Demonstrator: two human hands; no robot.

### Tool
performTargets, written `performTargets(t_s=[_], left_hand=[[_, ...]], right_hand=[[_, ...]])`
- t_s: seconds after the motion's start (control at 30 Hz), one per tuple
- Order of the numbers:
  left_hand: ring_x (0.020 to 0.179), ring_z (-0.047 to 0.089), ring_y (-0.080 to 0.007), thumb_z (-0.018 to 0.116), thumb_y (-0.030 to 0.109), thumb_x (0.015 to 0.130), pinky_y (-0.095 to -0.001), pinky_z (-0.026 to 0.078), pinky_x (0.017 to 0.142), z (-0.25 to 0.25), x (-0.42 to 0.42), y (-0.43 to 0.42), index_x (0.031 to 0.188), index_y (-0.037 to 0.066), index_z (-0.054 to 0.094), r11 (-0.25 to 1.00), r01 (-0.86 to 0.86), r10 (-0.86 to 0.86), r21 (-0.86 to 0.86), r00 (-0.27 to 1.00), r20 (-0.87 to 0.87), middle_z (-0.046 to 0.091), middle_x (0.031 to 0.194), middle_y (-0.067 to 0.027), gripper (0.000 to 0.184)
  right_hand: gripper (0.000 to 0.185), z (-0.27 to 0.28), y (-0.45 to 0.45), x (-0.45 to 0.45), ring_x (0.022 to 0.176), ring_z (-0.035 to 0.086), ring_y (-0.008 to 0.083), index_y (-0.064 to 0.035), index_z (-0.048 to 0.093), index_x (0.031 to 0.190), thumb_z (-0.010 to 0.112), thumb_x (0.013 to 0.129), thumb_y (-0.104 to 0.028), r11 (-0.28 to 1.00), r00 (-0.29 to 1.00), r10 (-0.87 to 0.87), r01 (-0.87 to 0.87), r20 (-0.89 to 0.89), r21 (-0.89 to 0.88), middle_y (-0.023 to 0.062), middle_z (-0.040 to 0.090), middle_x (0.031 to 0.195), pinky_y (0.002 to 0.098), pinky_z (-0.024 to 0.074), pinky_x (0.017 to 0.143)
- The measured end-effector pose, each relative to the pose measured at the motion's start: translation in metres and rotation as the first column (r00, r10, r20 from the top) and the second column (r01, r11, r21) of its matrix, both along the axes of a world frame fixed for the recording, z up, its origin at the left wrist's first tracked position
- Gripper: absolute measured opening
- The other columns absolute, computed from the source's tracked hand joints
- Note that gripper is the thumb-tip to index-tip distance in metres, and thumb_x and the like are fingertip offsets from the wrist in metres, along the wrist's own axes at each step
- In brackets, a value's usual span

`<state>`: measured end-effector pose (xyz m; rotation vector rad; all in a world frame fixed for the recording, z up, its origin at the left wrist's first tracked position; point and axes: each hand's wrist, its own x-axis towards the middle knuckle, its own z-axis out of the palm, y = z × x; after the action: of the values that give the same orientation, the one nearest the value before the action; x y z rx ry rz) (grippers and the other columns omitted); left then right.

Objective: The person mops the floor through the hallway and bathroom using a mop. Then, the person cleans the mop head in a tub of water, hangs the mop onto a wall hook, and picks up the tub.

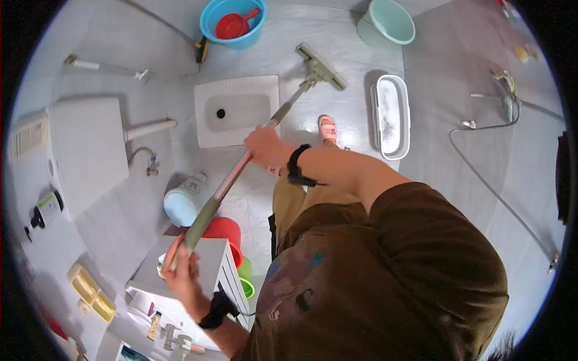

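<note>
Your left hand (182,269) grips the mop (233,173) end, right hand (267,146) grips farther forward. Likely mopping floor (352,57) beyond them; next stroke probably wants steady pressure.

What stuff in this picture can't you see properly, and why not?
All in the head view:
One pink sandal: mostly hidden by the right hand.
Red bucket: partly hidden by the cabinet.
Lettering on the dark bottle: too small to read.
Dark thing at the right edge: cut off by the black rim.
</note>
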<state>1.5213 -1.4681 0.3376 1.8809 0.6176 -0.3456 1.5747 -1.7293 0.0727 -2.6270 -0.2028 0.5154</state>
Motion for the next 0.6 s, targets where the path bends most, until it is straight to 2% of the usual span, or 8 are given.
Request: performTargets(t_s=[0.1,0.23,0.27,0.43,0.5,0.53,0.57,0.6], left_hand=[[0.044,0.038,-0.0027,0.065,0.022,0.084,-0.0152,0.022,0.039,0.050,-0.014,0.059,0.109,-0.002,0.063,0.972,-0.163,0.157,0.172,0.987,0.045,0.059,0.066,-0.0038,0.034],[0.039,0.032,-0.0039,0.063,0.021,0.086,-0.0156,0.021,0.036,0.099,-0.044,0.113,0.114,-0.005,0.058,0.959,-0.187,0.162,0.214,0.978,0.129,0.055,0.061,-0.0048,0.038],[0.043,0.041,-0.0059,0.061,0.019,0.086,-0.0172,0.028,0.038,0.111,-0.049,0.124,0.113,-0.004,0.058,0.958,-0.159,0.141,0.240,0.986,0.089,0.056,0.063,-0.0054,0.035],[0.048,0.043,-0.0049,0.057,0.028,0.090,-0.0171,0.028,0.038,0.133,-0.059,0.121,0.112,-0.004,0.059,0.946,-0.088,0.043,0.313,0.988,0.147,0.052,0.062,-0.0035,0.039],[0.052,0.047,-0.0153,0.061,0.025,0.089,-0.0284,0.038,0.047,0.149,-0.053,0.092,0.080,0.001,0.062,0.948,-0.144,0.108,0.285,0.984,0.140,0.055,0.060,-0.0055,0.026],[0.052,0.051,-0.0175,0.062,0.018,0.086,-0.0291,0.040,0.046,0.146,-0.053,0.090,0.079,0.001,0.062,0.951,-0.162,0.132,0.261,0.983,0.129,0.056,0.061,-0.0082,0.018],[0.050,0.046,-0.0069,0.057,0.028,0.089,-0.0173,0.032,0.040,0.110,-0.072,0.126,0.111,-0.004,0.059,0.966,-0.086,0.049,0.242,0.986,0.156,0.054,0.065,-0.0042,0.038],[0.051,0.048,-0.0082,0.058,0.028,0.089,-0.0181,0.034,0.041,0.097,-0.070,0.115,0.110,-0.004,0.059,0.972,-0.108,0.073,0.211,0.983,0.167,0.056,0.067,-0.0054,0.038]], right_hand=[[0.024,0.018,0.092,-0.010,0.083,0.058,0.0334,-0.0056,0.068,0.076,0.065,0.072,-0.029,0.989,0.994,0.048,-0.061,0.099,0.132,0.0142,0.063,0.079,0.0533,0.0460,0.076],[0.018,0.067,0.169,-0.006,0.073,0.063,0.0369,-0.0050,0.067,0.070,0.068,0.066,-0.022,0.949,0.988,0.152,-0.152,0.022,0.277,0.0172,0.063,0.070,0.0476,0.0487,0.059],[0.018,0.071,0.182,-0.005,0.073,0.063,0.0369,-0.0050,0.067,0.070,0.068,0.066,-0.022,0.949,0.986,0.162,-0.163,0.028,0.269,0.0172,0.063,0.070,0.0476,0.0487,0.059],[0.019,0.095,0.193,0.008,0.073,0.066,0.0362,-0.0033,0.069,0.072,0.065,0.069,-0.022,0.879,0.921,0.390,-0.367,-0.016,0.305,0.0176,0.066,0.074,0.0449,0.0518,0.063],[0.019,0.106,0.179,0.015,0.073,0.066,0.0359,-0.0034,0.069,0.072,0.064,0.069,-0.021,0.889,0.916,0.401,-0.385,-0.016,0.246,0.0170,0.066,0.074,0.0455,0.0518,0.062],[0.018,0.110,0.169,0.016,0.073,0.066,0.0355,-0.0035,0.068,0.072,0.064,0.069,-0.021,0.896,0.913,0.406,-0.392,-0.030,0.206,0.0164,0.066,0.074,0.0460,0.0518,0.062],[0.018,0.110,0.155,0.017,0.073,0.066,0.0355,-0.0035,0.068,0.072,0.064,0.069,-0.021,0.899,0.915,0.402,-0.390,-0.023,0.199,0.0164,0.066,0.074,0.0460,0.0518,0.062],[0.017,0.105,0.137,0.019,0.073,0.066,0.0352,-0.0036,0.068,0.072,0.065,0.068,-0.020,0.907,0.919,0.395,-0.390,-0.001,0.155,0.0162,0.066,0.074,0.0469,0.0517,0.062]])
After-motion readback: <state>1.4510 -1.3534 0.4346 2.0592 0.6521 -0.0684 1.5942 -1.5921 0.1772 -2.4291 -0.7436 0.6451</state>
